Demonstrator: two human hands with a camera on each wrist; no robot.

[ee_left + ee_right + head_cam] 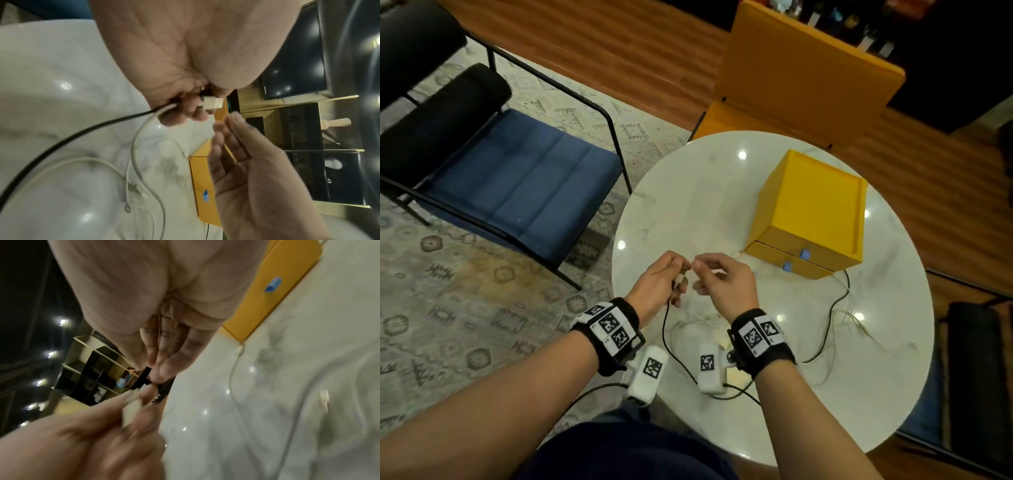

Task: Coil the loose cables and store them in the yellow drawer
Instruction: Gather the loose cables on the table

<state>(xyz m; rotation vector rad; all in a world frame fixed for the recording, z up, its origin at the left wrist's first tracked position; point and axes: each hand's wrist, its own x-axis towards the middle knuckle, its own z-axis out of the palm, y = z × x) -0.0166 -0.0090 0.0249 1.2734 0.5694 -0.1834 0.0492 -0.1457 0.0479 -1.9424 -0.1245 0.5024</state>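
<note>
- Your left hand (185, 53) grips the white USB plug (211, 102) and black cable (61, 142); the head view hides the plug.
- Your right hand (257, 178), fingers relaxed, holds nothing.
- The right-wrist view is blurred.
- Yellow drawer box (815, 212) sits far right, drawers closed.

I see my left hand (185, 53) gripping a white USB plug (211, 102) together with a black cable (61, 144) and a white cable (135, 146). My right hand (257, 178) hovers just beside the plug, fingers relaxed, above the table (51, 65) and yellow drawer (202, 181).
</note>
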